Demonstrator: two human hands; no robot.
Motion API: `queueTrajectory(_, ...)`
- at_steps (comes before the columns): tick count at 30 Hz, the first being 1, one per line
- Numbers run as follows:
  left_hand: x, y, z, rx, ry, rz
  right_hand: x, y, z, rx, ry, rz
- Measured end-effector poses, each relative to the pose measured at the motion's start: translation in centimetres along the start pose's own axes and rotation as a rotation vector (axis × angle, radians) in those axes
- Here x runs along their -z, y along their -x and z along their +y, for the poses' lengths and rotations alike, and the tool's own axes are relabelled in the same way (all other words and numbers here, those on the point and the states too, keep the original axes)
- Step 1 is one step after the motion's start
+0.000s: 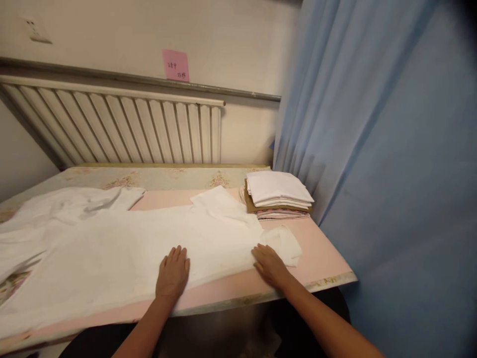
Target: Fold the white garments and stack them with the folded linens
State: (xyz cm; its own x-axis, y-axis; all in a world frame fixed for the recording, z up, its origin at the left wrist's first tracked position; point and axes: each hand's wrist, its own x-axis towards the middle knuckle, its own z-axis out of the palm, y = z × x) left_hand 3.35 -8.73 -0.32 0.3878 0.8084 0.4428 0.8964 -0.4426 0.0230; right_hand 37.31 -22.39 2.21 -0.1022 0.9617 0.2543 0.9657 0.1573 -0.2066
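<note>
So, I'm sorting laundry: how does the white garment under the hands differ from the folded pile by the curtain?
The white garment lies spread out flat; the folded pile is a compact stack. The garment is all white, under the left hand and right hand; the pile layers white, tan and pink, untouched. Both rest on the pink cover.

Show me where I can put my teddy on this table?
Bare pink table lies between the folded stack, the white shirt and the right edge. The flowery strip by the radiator is free too. The shirt, the left hand and the right hand crowd the rest.
</note>
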Motion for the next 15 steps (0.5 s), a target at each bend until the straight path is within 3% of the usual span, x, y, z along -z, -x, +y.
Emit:
queueTrajectory(7, 1.5, 2.4, 0.6, -0.281, 0.188, 0.093, 1.3, 1.7, 3.0, -0.015, 0.063, 0.046)
queueTrajectory(15, 3.3, 2.8, 1.0, -0.322, 0.246, -0.150, 2.5, 0.8, 2.3, -0.012, 0.161, -0.101)
